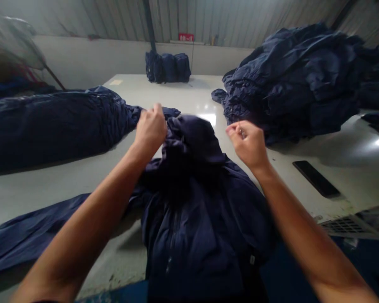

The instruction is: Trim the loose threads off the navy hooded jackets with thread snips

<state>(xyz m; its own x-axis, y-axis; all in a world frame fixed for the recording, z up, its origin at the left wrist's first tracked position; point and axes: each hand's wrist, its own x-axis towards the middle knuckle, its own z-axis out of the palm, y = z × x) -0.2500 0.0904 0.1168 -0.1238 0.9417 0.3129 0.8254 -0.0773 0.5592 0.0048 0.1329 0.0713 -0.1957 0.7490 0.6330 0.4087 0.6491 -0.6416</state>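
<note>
A dark navy hooded jacket (192,227) lies in front of me on the table, its zipper running down the front and its lower part hanging past the near edge. The hood (198,136) is bunched up between my hands. My left hand (151,128) is closed at the hood's left edge and seems to pinch its fabric; the fingertips are blurred. To the right of the hood and apart from it, my right hand (248,143) is raised with its fingers pinched. Something small and shiny shows in those fingers, too small to name. One sleeve (41,229) stretches out to the left.
A large heap of navy garments (297,84) rises on the right of the white table (205,94). A long stack (50,126) lies to the left, and a folded bundle (167,67) sits at the far end. A black phone (316,179) rests near the right edge.
</note>
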